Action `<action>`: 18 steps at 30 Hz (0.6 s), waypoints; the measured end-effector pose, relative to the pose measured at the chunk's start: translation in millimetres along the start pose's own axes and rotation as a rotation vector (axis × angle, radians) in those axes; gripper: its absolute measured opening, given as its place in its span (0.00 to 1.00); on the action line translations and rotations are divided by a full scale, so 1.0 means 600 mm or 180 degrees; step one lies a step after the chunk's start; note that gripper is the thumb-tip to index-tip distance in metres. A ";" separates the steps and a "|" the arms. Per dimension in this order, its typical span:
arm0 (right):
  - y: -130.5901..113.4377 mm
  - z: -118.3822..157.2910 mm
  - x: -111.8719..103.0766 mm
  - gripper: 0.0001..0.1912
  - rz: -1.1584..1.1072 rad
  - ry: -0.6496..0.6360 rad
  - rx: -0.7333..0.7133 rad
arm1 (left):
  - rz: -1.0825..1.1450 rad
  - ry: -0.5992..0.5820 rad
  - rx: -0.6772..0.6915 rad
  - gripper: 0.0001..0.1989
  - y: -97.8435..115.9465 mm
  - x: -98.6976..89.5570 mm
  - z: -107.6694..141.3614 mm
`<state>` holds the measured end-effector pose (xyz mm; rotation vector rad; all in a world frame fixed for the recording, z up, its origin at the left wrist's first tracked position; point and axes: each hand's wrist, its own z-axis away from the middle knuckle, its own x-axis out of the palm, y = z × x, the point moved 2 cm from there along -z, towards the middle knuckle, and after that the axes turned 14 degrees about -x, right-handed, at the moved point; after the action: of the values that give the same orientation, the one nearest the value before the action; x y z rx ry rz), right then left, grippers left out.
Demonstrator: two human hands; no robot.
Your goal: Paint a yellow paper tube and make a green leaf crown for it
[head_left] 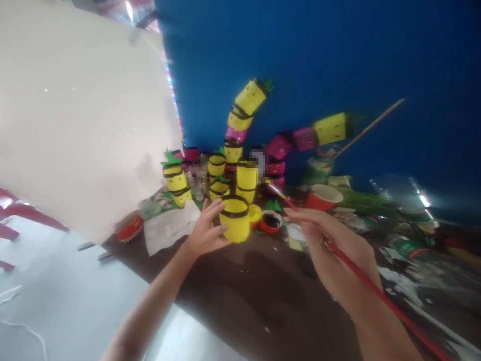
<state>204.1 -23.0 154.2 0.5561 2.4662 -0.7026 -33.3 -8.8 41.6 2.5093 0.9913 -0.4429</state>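
Note:
My left hand (207,228) has its fingers around the left side of a yellow painted cup (236,228) with a black band at its rim. The cup stands upright close to the table's surface. In my right hand (334,245) is a long red-handled paintbrush (351,263), pinched between thumb and fingers, its bristle end pointing up and left, above and beyond the cup. Just right of the cup sit a small yellow paint pot (255,214) and a red container of black paint (270,221). The brush tip is blurred.
Behind stand yellow cup stacks (177,185) with green paper leaves and a curved yellow stack (240,120). A magenta and yellow stack (304,139) leans right. A red cup (323,197), white paper (167,228), a red bowl (130,228) and plastic bottles (409,248) surround the dark table (248,301).

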 end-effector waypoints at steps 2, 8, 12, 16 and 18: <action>-0.002 -0.001 0.001 0.11 -0.0014 0.0008 0.0012 | 0.0415 0.0168 -0.0280 0.42 0.006 0.008 0.003; 0.001 0.000 -0.007 0.10 0.0130 0.0182 -0.0100 | 0.1737 0.0209 -0.1864 0.51 0.020 0.024 0.002; 0.004 0.001 -0.014 0.09 0.0235 0.0212 -0.0201 | 0.1830 0.0309 -0.2133 0.49 0.013 0.020 0.005; -0.001 0.002 -0.020 0.09 0.0255 0.0250 -0.0285 | 0.1178 0.0068 -0.1689 0.53 0.005 0.020 0.010; -0.005 0.003 -0.022 0.09 0.0254 0.0281 -0.0330 | 0.0763 -0.0015 -0.1235 0.52 0.005 0.020 0.011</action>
<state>213.5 -29.3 161.6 0.6545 2.5294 -0.5260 -23.8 -7.1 31.2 2.2330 0.6841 -0.1634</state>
